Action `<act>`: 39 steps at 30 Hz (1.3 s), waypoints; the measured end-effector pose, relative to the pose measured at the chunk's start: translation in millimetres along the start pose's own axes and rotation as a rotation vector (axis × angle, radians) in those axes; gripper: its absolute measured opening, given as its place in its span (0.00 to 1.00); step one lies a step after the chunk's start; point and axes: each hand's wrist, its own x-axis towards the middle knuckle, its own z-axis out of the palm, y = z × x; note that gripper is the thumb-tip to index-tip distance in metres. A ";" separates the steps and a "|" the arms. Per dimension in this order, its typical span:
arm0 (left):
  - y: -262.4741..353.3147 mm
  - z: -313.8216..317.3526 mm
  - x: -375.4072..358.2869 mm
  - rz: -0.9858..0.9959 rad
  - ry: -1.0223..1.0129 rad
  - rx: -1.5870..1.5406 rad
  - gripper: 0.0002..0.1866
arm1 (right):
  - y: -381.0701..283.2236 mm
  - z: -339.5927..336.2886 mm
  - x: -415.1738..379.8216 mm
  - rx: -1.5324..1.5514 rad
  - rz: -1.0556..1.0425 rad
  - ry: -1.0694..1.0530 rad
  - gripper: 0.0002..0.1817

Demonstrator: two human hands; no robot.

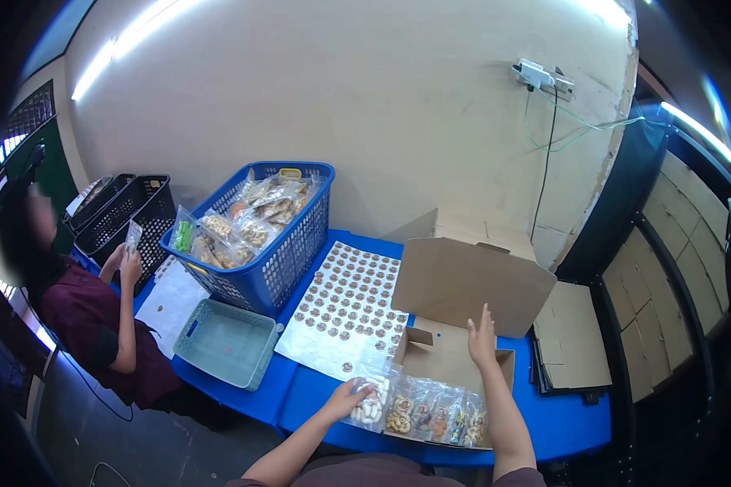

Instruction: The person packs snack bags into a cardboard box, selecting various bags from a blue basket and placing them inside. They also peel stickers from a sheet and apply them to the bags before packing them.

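My left hand point(347, 401) is closed on a clear plastic packet of white snack pieces point(371, 403), just outside the left front corner of an open cardboard box point(447, 361). Over the box's right side, my right hand point(481, 339) is held up with its fingers stretched out and nothing in it. Several clear snack packets point(439, 418) stand in a row along the box's front. The box's lid point(469, 280) is raised at the back.
A sheet of round stickers point(345, 300) lies left of the box. Further left are a blue basket point(288, 268) full of packets and a grey-green tray point(227, 381). A co-worker point(97, 325) holds a packet at the far left. Flattened cardboard point(573, 341) is stacked at the right.
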 end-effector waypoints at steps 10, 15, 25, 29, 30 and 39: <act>67.7 38.4 29.6 -0.016 -0.170 -0.620 0.23 | -65.4 -6.7 -96.7 1.026 0.319 -0.886 0.31; 48.9 62.3 34.4 0.071 -0.224 -0.336 0.24 | -75.8 -2.0 -139.3 0.962 0.163 -0.594 0.23; 34.5 76.0 42.9 0.049 -0.137 -0.350 0.22 | -81.0 32.5 -163.6 1.254 0.373 -0.228 0.20; 30.1 77.4 49.6 0.158 0.021 -0.149 0.21 | -92.9 32.0 -161.4 1.225 0.247 -0.224 0.21; 35.4 79.2 47.1 0.206 0.030 -0.237 0.21 | -92.7 32.2 -160.6 1.252 0.259 -0.229 0.21; 46.0 79.8 29.5 0.254 0.137 -0.150 0.20 | -89.3 34.7 -164.1 1.411 0.455 -0.295 0.18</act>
